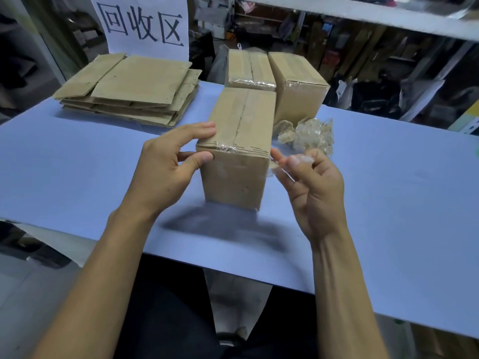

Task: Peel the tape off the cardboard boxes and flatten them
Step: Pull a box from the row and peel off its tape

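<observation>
A closed cardboard box stands upright on the blue table in front of me, clear tape wrinkled along its top front edge. My left hand grips the box's upper left corner, fingers on top and thumb on the front face. My right hand is just right of the box and pinches a strip of clear tape that still runs to the box's right edge.
Two more taped boxes stand behind. A crumpled wad of peeled tape lies right of the box. Flattened cardboard is stacked at the back left under a paper sign. A shelf beam runs overhead.
</observation>
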`<state>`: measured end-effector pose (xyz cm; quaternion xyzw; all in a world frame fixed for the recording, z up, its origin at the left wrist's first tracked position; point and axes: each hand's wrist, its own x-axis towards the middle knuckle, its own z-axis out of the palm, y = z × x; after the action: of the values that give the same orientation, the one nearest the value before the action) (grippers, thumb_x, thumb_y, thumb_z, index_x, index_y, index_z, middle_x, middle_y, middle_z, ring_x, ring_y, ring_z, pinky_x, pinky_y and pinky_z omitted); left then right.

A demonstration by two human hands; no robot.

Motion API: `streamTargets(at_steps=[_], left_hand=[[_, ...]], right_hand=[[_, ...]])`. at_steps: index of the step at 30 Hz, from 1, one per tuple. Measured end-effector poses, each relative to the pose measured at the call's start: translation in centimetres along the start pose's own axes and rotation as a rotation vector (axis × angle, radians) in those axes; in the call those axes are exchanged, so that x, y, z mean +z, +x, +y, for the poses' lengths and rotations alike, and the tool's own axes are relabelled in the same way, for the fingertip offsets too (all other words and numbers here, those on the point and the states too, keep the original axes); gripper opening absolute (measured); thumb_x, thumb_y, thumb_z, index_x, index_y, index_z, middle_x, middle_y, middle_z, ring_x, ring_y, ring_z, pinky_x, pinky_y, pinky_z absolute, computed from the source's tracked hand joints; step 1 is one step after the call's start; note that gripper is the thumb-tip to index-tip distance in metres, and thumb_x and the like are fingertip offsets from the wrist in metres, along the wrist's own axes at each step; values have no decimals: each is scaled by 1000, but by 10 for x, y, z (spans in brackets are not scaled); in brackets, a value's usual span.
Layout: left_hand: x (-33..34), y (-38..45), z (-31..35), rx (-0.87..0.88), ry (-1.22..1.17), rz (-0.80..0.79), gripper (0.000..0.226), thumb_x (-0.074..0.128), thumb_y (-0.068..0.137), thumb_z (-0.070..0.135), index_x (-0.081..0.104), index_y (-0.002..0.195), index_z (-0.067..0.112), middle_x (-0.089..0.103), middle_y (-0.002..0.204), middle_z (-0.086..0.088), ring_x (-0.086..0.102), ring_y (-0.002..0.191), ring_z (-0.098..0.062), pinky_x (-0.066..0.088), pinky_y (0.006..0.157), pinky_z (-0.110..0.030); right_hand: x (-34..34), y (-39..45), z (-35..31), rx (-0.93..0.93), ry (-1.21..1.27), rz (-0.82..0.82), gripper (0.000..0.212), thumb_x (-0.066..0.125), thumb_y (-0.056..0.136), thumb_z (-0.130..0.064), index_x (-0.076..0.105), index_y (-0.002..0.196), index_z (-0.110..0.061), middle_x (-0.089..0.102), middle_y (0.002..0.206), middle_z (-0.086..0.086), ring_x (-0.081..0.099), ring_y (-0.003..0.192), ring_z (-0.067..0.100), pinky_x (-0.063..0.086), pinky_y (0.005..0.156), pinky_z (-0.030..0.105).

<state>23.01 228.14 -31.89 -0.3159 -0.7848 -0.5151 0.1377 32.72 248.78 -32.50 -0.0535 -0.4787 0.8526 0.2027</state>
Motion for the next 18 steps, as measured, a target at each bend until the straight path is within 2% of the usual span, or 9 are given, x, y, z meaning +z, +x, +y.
streamTargets(at_steps=[3, 5, 9, 10, 12, 14, 15, 16, 18], left_hand=[[2, 2, 1, 20, -20, -54, 37, 67, 89, -2, 69, 122, 14, 65, 128, 10, 57, 123, 0, 51, 87, -13], [1, 5, -1, 44, -31, -55, 34, 65, 90, -4, 70, 120, 13, 66, 125, 8, 59, 122, -3, 53, 89, -17], [-2, 6, -7, -16, -58, 63, 30, 69, 89, 4, 68, 118, 15, 69, 116, 4, 64, 114, -8, 55, 95, -31], [0, 3, -6, -80, -101, 74, 40, 74, 86, 15, 64, 125, 17, 67, 120, 4, 62, 115, -7, 53, 98, -31], [8, -9, -3, -229, -148, 44, 86, 84, 70, 47, 44, 144, 26, 55, 138, 4, 54, 125, -5, 46, 104, -27], [22, -24, 3, -328, -120, -5, 132, 84, 49, 68, 13, 156, 32, 34, 156, 3, 39, 139, -8, 34, 112, -26], [30, -30, 8, -341, -102, -18, 146, 82, 42, 72, 1, 157, 32, 24, 160, 2, 31, 144, -10, 30, 115, -27], [39, -35, 11, -342, -86, -17, 153, 82, 39, 73, -5, 157, 31, 19, 161, 3, 26, 146, -10, 27, 116, -27], [52, -37, 18, -345, -66, 30, 151, 86, 42, 67, -2, 157, 26, 21, 159, 4, 27, 145, -10, 31, 116, -27]], right_hand=[[2, 4, 4, 38, 78, 16, 21, 49, 95, 1, 42, 80, -11, 53, 65, 3, 67, 80, 21, 48, 79, 28], [6, 6, 5, 46, 97, 30, 25, 41, 99, 2, 38, 80, -14, 44, 62, -1, 49, 60, 15, 44, 66, 24], [11, 3, 5, 84, -17, -19, 21, 48, 93, -9, 34, 82, -20, 26, 68, -2, 22, 53, 12, 26, 52, 22], [11, 1, 4, 83, -78, -13, 21, 52, 90, -15, 33, 83, -21, 22, 69, -1, 19, 52, 11, 22, 52, 22], [14, -2, 0, 41, -259, 19, 21, 56, 92, -26, 37, 90, -18, 21, 68, -2, 19, 49, 9, 20, 49, 22], [17, -2, -4, 8, -406, 50, 24, 53, 102, -30, 45, 121, -18, 26, 60, -7, 22, 47, 7, 24, 46, 19], [18, -2, -5, -10, -450, 63, 33, 48, 105, -26, 41, 137, -22, 28, 57, -9, 24, 48, 7, 26, 46, 18], [19, -3, -6, -44, -488, 65, 39, 44, 106, -18, 37, 144, -23, 31, 55, -9, 26, 49, 7, 28, 47, 17], [21, -4, -8, -137, -552, 61, 43, 38, 102, -2, 41, 142, -19, 40, 58, -5, 33, 52, 8, 31, 49, 17]])
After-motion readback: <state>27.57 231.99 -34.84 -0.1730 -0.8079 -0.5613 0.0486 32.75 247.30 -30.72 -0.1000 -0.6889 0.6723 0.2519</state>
